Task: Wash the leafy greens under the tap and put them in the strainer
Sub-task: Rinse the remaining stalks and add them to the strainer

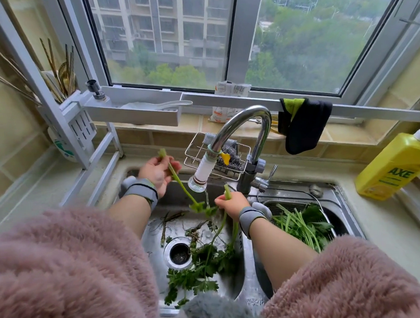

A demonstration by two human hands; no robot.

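Left grip (158,172) is pinched on the thick end of one stalk (181,185), held up and to the left of the tap (241,132), so the stalk slants down and its leafy tip sits right under the tap's white nozzle (201,175) where the water is running. Right grip (232,201) is clamped round the stem ends of another small bunch (223,231) just right of the stream, and those leaves trail down into the left basin below the tap.

More leafy greens (198,270) lie in a loose pile on the basin floor beside the drain (179,253), with a few root trimmings (168,222) nearer the tap. The strainer (302,203) sits in the right basin, on the tap's right, and already holds a heap of washed stalks (304,224).

My take on doing this bit well: only the tip of that left stalk is getting wet, so slide it through the stream end to end and roll it, since grit probably hides where the leaves branch. I'd do one grip at a time, and lift the dangling bunch clear of the basin floor before rinsing or it'll likely pick the dirt up again. Shake off, then drop it straight across into the strainer. Dish soap bottle (396,167) is on the bench far right of the tap, well out of the way.
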